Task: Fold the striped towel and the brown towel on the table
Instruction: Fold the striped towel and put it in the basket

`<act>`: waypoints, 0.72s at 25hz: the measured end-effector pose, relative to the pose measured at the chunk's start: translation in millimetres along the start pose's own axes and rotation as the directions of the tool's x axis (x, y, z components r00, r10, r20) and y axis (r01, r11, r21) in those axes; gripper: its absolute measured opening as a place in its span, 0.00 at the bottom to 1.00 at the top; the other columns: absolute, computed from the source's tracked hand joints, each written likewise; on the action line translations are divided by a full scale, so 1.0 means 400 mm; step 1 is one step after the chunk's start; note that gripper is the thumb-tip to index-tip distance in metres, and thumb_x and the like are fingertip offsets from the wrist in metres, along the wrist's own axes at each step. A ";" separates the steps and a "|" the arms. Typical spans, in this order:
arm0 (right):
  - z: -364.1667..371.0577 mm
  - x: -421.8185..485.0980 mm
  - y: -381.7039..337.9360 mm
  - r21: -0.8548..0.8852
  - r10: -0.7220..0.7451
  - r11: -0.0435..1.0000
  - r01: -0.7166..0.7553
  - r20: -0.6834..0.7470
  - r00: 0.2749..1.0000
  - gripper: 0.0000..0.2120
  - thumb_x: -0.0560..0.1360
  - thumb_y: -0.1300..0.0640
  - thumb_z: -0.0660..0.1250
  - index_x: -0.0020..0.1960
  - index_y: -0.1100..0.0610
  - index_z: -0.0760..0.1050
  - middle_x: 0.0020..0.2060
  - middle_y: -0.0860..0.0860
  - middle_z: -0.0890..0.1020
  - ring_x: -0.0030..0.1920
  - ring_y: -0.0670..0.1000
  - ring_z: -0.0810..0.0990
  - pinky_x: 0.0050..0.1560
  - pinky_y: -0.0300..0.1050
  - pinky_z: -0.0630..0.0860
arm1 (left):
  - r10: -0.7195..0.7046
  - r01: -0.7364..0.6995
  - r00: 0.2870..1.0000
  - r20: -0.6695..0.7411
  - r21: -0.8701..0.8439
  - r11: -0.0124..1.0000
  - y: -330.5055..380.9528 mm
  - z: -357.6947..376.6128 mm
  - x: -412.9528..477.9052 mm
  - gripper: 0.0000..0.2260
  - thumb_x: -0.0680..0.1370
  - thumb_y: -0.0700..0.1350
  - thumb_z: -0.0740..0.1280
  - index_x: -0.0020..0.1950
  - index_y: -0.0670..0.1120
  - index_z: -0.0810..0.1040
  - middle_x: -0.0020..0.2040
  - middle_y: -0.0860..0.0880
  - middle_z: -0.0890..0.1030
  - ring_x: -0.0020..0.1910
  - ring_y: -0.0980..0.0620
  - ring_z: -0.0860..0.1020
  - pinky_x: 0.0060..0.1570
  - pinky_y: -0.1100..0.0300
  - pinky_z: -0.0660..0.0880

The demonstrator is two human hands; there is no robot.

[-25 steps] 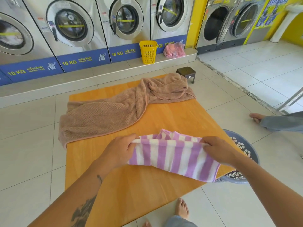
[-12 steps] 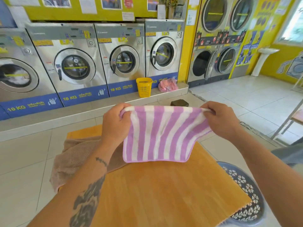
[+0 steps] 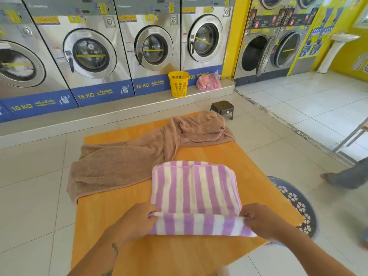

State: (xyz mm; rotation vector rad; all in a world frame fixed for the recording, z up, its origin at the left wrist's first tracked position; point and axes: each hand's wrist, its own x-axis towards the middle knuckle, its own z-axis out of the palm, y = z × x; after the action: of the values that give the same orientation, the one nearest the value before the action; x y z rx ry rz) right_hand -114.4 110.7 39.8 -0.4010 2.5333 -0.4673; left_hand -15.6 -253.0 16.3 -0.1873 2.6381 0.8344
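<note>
Far left and along the back: a row of front-load washers [image 3: 89, 54], blue 10 KG / 15 KG labels at the base. Next, the brown towel [image 3: 123, 164] lies unfolded and rumpled across the far-left part of the surface [image 3: 179, 253], its left end hanging over the edge and its right end bunched at the far corner. My left hand [image 3: 137, 222]: fingers curled, pinching the near-left corner of the striped towel [image 3: 195, 188]. A yellow basket [image 3: 178, 84] stands on the step below the washers. The striped towel sits mid-surface on my side, purple-and-white stripes running away from me. Its far part lies flat on the surface. Its far-left corner meets the brown towel's edge; overlap or bare touch, can't tell. The near edge is turned over into a narrow band held taut between my two hands. A pink bag [image 3: 208, 82] sits on the step just right of the yellow basket. A small dark stool [image 3: 222, 108] stands on the floor beyond the far-right corner of the surface. My right hand [image 3: 258, 218]: fingers curled, pinching the near-right corner of that same band. A blue laundry basket [image 3: 294, 202] is on the floor, partly under the right edge of the surface. Further right, another person's bare foot [image 3: 328, 177] and a grey trouser leg on the tiles. A white pedestal sink [image 3: 336, 46] stands against the yellow wall, far right.
</note>
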 end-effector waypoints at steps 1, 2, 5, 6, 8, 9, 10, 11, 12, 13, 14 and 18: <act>0.034 -0.002 0.000 0.020 -0.003 1.000 0.003 0.032 0.999 0.13 0.73 0.63 0.60 0.43 0.46 0.77 0.46 0.45 0.80 0.45 0.46 0.78 0.39 0.34 0.72 | -0.027 0.027 0.999 0.032 0.028 0.999 -0.011 0.009 -0.005 0.10 0.78 0.44 0.59 0.37 0.46 0.66 0.36 0.48 0.68 0.33 0.50 0.63 0.35 0.56 0.57; 0.058 -0.001 -0.001 0.031 -0.014 0.999 0.012 0.059 0.998 0.13 0.73 0.62 0.60 0.43 0.46 0.76 0.46 0.45 0.80 0.45 0.47 0.78 0.40 0.36 0.73 | -0.048 0.046 0.997 0.058 0.038 0.998 -0.019 0.013 -0.006 0.07 0.75 0.43 0.58 0.37 0.45 0.66 0.37 0.47 0.68 0.34 0.49 0.63 0.36 0.55 0.57; 0.081 0.006 -0.017 0.039 -0.035 0.999 0.031 0.114 0.993 0.09 0.73 0.60 0.63 0.44 0.46 0.77 0.46 0.45 0.80 0.48 0.48 0.78 0.43 0.37 0.73 | -0.072 0.076 0.991 0.110 -0.029 0.997 -0.015 0.002 -0.011 0.07 0.73 0.39 0.59 0.36 0.48 0.69 0.35 0.50 0.70 0.33 0.50 0.64 0.34 0.56 0.59; 0.077 0.013 -0.024 0.063 -0.041 0.997 0.036 0.084 0.996 0.09 0.73 0.60 0.63 0.43 0.47 0.77 0.44 0.44 0.80 0.46 0.47 0.78 0.41 0.36 0.72 | -0.060 0.064 0.995 0.084 -0.044 0.997 -0.010 -0.004 -0.006 0.08 0.74 0.39 0.60 0.35 0.48 0.70 0.34 0.51 0.70 0.32 0.51 0.65 0.33 0.57 0.59; 0.056 0.029 -0.040 0.133 -0.035 0.990 0.039 -0.038 0.999 0.11 0.76 0.62 0.62 0.42 0.49 0.77 0.41 0.44 0.79 0.42 0.46 0.76 0.37 0.37 0.69 | -0.026 0.026 1.000 -0.010 -0.035 0.999 0.001 -0.015 0.006 0.10 0.75 0.39 0.59 0.35 0.47 0.70 0.33 0.51 0.70 0.32 0.52 0.66 0.32 0.57 0.58; 0.045 0.038 -0.045 0.148 -0.029 0.988 0.043 -0.094 0.995 0.12 0.76 0.63 0.61 0.42 0.49 0.76 0.39 0.44 0.79 0.41 0.45 0.75 0.36 0.37 0.68 | -0.022 0.020 0.999 -0.048 -0.033 0.999 0.004 -0.018 0.013 0.10 0.76 0.39 0.59 0.35 0.46 0.68 0.32 0.50 0.70 0.32 0.52 0.66 0.32 0.56 0.58; 0.033 0.047 -0.049 0.149 -0.030 0.988 0.048 -0.120 0.992 0.13 0.77 0.64 0.60 0.41 0.48 0.76 0.39 0.43 0.79 0.40 0.45 0.75 0.35 0.37 0.67 | -0.024 0.021 0.997 -0.076 -0.043 0.999 0.002 -0.017 0.020 0.09 0.77 0.39 0.59 0.36 0.43 0.69 0.33 0.49 0.70 0.32 0.51 0.66 0.32 0.56 0.58; 0.024 0.055 -0.050 0.133 -0.032 0.990 0.047 -0.110 0.993 0.13 0.77 0.64 0.59 0.42 0.48 0.76 0.40 0.43 0.79 0.41 0.45 0.75 0.35 0.37 0.67 | -0.033 0.027 0.995 -0.093 -0.064 0.998 0.000 -0.016 0.025 0.08 0.78 0.39 0.59 0.39 0.41 0.71 0.34 0.47 0.71 0.32 0.51 0.67 0.33 0.56 0.60; 0.017 0.063 -0.050 0.110 -0.033 0.993 0.042 -0.083 0.996 0.13 0.77 0.63 0.59 0.43 0.48 0.76 0.41 0.44 0.79 0.41 0.45 0.75 0.36 0.37 0.67 | -0.046 0.036 0.993 -0.107 -0.093 0.995 -0.002 -0.016 0.027 0.08 0.79 0.40 0.59 0.41 0.40 0.73 0.36 0.45 0.74 0.33 0.51 0.68 0.33 0.57 0.61; 0.008 0.071 -0.050 0.084 -0.033 0.996 0.038 -0.055 0.998 0.12 0.78 0.63 0.59 0.45 0.49 0.76 0.42 0.44 0.79 0.42 0.45 0.75 0.36 0.37 0.67 | -0.062 0.047 0.991 -0.119 -0.125 0.991 -0.001 -0.020 0.029 0.08 0.79 0.40 0.60 0.42 0.42 0.76 0.37 0.44 0.76 0.33 0.52 0.69 0.33 0.58 0.63; -0.005 0.079 -0.051 0.073 -0.033 0.997 0.037 -0.043 0.999 0.11 0.78 0.62 0.59 0.45 0.49 0.77 0.43 0.45 0.79 0.43 0.45 0.76 0.36 0.38 0.67 | -0.071 0.050 0.988 -0.139 -0.154 0.987 0.001 -0.030 0.032 0.09 0.79 0.40 0.60 0.40 0.44 0.76 0.36 0.46 0.76 0.33 0.53 0.70 0.33 0.58 0.63; -0.081 0.146 -0.067 0.126 -0.027 0.991 0.044 -0.131 0.991 0.10 0.78 0.60 0.60 0.46 0.50 0.78 0.43 0.48 0.80 0.43 0.50 0.77 0.35 0.41 0.69 | -0.083 0.040 0.963 -0.256 -0.169 0.985 0.027 -0.116 0.102 0.11 0.80 0.43 0.63 0.38 0.49 0.76 0.34 0.51 0.76 0.32 0.53 0.71 0.32 0.58 0.63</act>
State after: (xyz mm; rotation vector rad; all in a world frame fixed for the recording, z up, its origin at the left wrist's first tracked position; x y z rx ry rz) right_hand -175.0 72.9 50.8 -0.3789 2.6051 -0.6867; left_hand -69.8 -271.7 41.7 -0.4494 2.7871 1.0709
